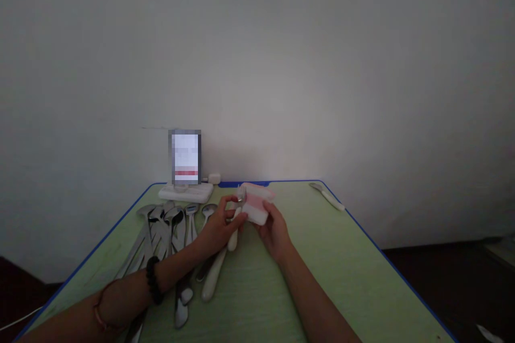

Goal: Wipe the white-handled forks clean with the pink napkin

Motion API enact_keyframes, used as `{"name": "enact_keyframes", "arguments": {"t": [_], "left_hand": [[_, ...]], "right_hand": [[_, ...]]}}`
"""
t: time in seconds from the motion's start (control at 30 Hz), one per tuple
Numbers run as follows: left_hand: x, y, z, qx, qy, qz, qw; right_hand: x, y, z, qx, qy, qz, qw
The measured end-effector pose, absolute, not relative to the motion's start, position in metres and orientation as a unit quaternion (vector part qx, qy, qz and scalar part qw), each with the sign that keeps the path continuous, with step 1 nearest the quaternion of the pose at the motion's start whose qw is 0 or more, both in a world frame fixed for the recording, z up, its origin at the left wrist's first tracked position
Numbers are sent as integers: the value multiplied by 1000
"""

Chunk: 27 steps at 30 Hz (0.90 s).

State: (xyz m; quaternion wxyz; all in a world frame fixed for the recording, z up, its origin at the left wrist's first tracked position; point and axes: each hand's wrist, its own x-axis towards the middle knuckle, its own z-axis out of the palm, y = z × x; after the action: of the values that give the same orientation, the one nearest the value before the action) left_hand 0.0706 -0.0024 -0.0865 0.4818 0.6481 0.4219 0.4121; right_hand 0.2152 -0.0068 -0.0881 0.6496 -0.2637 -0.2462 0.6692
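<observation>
Over the middle of the table my left hand (221, 228) is closed on a white-handled utensil (233, 239). Its handle points down toward me, and a bit of shiny metal shows by my fingers; the kind of head cannot be made out. My right hand (276, 230) grips a pink-and-white pack (256, 203) from its right side, fingers partly hidden underneath. The fingertips of my left hand touch or nearly touch the pack's left edge. Below my left hand another long white handle (213, 281) lies on the table.
Several metal spoons and other cutlery (173, 220) lie heaped under and beside my left forearm. A phone-like screen (186, 156) stands on a white base (193, 193) at the back left, near a white plug (214, 178). One white-handled utensil (328, 197) rests at the green table's (330, 273) back right.
</observation>
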Motion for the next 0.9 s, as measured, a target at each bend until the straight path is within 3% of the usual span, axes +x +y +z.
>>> {"name": "enact_keyframes", "arguments": {"t": [0.2,0.5,0.77,0.9], "left_hand": [[73,-1,-87,640,443,419,467],[76,-5,-84,611,403,415,540],[75,-3,-87,586,427,464,509],[73,-1,-89,601,434,461,487]], "right_hand": [[212,-6,-91,-285,-281,644,653],[214,-2,-90,-288,-243,653,657],[224,-1,-90,-237,-228,715,616],[223,1,-96,-263,-240,689,631]]}}
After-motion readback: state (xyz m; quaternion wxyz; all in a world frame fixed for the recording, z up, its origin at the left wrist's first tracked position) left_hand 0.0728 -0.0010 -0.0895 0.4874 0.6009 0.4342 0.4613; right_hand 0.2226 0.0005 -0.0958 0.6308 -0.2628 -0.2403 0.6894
